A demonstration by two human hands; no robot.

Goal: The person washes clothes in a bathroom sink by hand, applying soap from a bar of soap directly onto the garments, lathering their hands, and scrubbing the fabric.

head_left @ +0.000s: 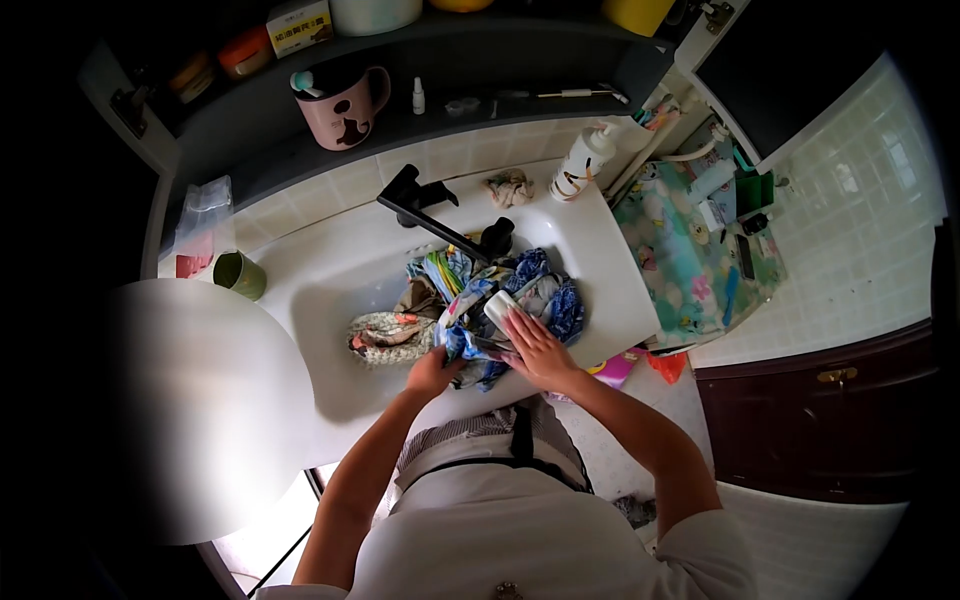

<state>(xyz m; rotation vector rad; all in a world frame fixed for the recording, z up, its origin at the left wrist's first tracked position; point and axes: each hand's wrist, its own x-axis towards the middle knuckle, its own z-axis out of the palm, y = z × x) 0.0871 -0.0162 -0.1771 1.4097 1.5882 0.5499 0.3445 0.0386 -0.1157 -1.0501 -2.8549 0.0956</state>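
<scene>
A white sink (335, 385) holds a heap of wet-looking patterned cloths (530, 270) under a black faucet (430, 222). At the heap's near left, my left hand (432, 372) grips the edge of a blue and white cloth (452, 335). Under my right hand (537, 350) is a white bar (500, 308), which looks like soap and rests on the cloths; the fingers are closed over its near end. A cream knitted piece (385, 340) lies left of the heap.
A white pump bottle (583, 165) and a crumpled cloth (508, 187) stand behind the basin. A green cup (238, 275) is at the left rim. The shelf above bears a pink mug (342, 115). An open cabinet door (770, 80) juts out at the upper right.
</scene>
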